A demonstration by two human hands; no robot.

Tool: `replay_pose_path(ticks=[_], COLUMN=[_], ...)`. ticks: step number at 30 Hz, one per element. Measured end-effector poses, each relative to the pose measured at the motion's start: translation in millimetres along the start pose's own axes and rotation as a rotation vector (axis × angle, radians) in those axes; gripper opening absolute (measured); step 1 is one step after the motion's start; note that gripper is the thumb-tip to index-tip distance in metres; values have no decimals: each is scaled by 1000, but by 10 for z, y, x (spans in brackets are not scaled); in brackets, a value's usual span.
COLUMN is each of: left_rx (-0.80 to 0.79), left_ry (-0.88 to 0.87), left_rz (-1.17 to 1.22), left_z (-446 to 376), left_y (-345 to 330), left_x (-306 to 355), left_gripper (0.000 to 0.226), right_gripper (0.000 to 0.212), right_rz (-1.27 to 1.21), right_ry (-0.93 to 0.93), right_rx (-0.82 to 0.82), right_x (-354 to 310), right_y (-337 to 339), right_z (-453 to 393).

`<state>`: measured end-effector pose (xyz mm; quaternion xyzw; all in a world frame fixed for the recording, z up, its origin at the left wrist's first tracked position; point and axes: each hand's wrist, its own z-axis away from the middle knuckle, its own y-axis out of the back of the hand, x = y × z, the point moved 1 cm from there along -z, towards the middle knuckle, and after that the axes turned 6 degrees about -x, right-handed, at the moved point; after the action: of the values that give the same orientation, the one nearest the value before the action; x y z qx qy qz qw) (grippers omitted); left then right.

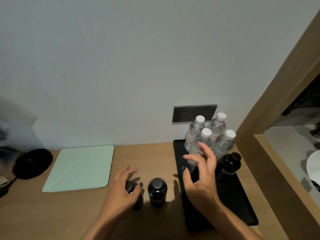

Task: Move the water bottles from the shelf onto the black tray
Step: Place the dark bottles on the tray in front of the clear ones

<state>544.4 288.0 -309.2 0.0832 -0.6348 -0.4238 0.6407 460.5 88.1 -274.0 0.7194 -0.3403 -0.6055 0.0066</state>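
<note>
Four clear water bottles (207, 135) with white caps stand upright in a tight cluster at the far end of the black tray (242, 205), close to the wall and just below a grey socket plate (188, 113). The tray lies lengthwise along the right side of the wooden worktop (86, 213), next to a wooden frame (277, 104) that rises on the right.

A dark bottle (228, 166) with a black cap stands on the tray in front of the clear ones, on its right half. The right hand (200, 172) hovers above the middle of the tray with its fingers spread and loose, grasping nothing; it blocks part of the nearest clear bottle and whatever sits directly beneath the palm.

Two more dark bottles stand on the worktop left of the tray. The left hand (123, 191) is over the left one (132, 189), its thumb and fingers curled around the cap and shoulder. The other dark bottle on the worktop (157, 192) stands free just beside it, between that hand and the tray's edge.

Further left lies a flat pale green pad (79, 168) with a dotted pattern, and beyond it a round black object (32, 163) near the left edge of the view. Blurred items sit at the far left.
</note>
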Motion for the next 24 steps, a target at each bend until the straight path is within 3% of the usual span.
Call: replay_pose_path(ticks=[3, 6, 10, 17, 21, 24], left_rx=[-162, -171, 1, 277, 346, 324], left_ry=[90, 59, 52, -7, -37, -98], left_rz=[101, 106, 221, 353, 465, 523], left_z=[72, 44, 18, 85, 131, 166], left_y=[3, 28, 162, 586, 786, 861], left_x=[-220, -306, -303, -101, 100, 267], left_gripper=[46, 32, 13, 11, 12, 11], right_gripper=[50, 46, 37, 42, 66, 70], right_rz=[20, 135, 222, 159, 92, 116], right_ry=[-54, -71, -74, -182, -303, -272], right_rx=[-79, -146, -183, -380, -502, -480], right_x=[9, 60, 54, -328, -612, -708], right_y=[-267, -400, -405, -557, -755, -807], right_z=[137, 251, 373, 402, 369, 365])
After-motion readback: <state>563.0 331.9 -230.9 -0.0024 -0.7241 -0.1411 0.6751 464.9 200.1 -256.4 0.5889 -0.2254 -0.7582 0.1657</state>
